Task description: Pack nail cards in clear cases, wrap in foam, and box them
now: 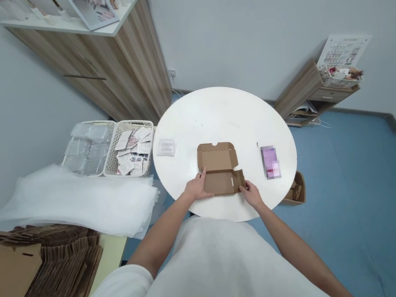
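Observation:
A brown cardboard box (218,183), partly folded, lies on the white round table (223,115) near its front edge. Its lid is laid back away from me, and the side flaps stick out. My left hand (197,187) grips the box's left end, thumb along the near edge and fingers at the left side. At the right end, my right hand (251,193) pinches the side flap between thumb and fingers. The fingertips under that flap are partly hidden. The inside of the box shows bare cardboard.
A clear plastic pack (166,147) lies on the table's left, a blurred purple item (270,162) on its right. Left of the table are a basket of cards (132,173), white foam sheets (90,199) and stacked flat cardboard (67,267). A carton (301,192) stands on the floor.

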`<state>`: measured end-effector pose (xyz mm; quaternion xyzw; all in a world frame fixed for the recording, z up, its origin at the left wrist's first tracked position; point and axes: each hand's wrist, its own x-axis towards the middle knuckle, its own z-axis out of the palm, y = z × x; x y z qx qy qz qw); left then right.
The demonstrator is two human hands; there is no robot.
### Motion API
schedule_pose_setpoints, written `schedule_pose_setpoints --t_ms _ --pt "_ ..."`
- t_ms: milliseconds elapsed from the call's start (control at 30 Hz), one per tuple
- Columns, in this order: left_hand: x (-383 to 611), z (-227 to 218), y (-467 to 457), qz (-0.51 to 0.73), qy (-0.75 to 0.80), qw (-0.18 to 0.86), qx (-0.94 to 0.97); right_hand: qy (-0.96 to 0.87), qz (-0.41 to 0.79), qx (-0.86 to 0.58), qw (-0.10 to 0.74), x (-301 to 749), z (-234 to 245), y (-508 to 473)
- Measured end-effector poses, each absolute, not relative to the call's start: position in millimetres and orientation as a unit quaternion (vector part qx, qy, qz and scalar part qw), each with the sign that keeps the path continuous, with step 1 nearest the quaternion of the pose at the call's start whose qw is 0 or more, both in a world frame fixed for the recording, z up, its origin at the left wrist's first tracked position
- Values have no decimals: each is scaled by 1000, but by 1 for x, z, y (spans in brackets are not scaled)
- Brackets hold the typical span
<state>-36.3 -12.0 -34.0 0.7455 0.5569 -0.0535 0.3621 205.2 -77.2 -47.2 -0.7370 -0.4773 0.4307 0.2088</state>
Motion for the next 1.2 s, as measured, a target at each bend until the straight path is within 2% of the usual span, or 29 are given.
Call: schedule_pose_setpoints --t_ms 100,233,433,700,833,1033,1200 --pt "-35 -34 -14 -52 560 362 744 -533 401 -716 205 194 -43 -79" --pt "-33 -32 -15 -51 568 357 740 -547 423 -698 188 188 -42 -73" --pt "-28 -32 -16 -51 574 368 730 -518 371 -768 67 190 -51 -46" --pt "-30 -47 -47 114 588 401 693 -530 323 -784 -14 189 -60 -46" --pt "-29 -55 -54 119 617 377 680 -529 311 -788 -45 184 -61 -47" --pt "-22 -57 -46 114 620 409 659 -512 334 -792 -8 191 -58 -49" --pt "-20 -61 -50 154 648 440 602 -506 371 -773 90 206 -58 -69"
